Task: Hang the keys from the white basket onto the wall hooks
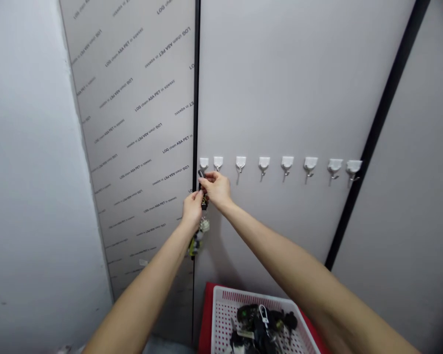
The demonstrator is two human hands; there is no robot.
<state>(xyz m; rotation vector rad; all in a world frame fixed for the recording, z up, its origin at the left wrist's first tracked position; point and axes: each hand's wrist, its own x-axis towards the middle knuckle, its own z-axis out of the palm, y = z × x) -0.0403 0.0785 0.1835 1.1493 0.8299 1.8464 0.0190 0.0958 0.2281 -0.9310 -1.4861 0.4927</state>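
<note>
A keychain (197, 238) with a black strap and yellow-green and white charms hangs below both hands, close to the leftmost wall hook (204, 162). My right hand (217, 189) pinches the upper end of its black strap (201, 173), just under that hook. Lower and to the left, my left hand (192, 206) is closed on the strap beside a small black tag (204, 202). Whether the strap's loop touches the hook, I cannot tell, as the fingers cover part of it.
Several white hooks, such as one (264, 164) in the middle, run in a row along the grey panel (280, 98). Below, a white perforated basket (221, 314) with dark keychains (262, 324) stands on a red surface (205, 319). Black strips (197, 88) edge the panel.
</note>
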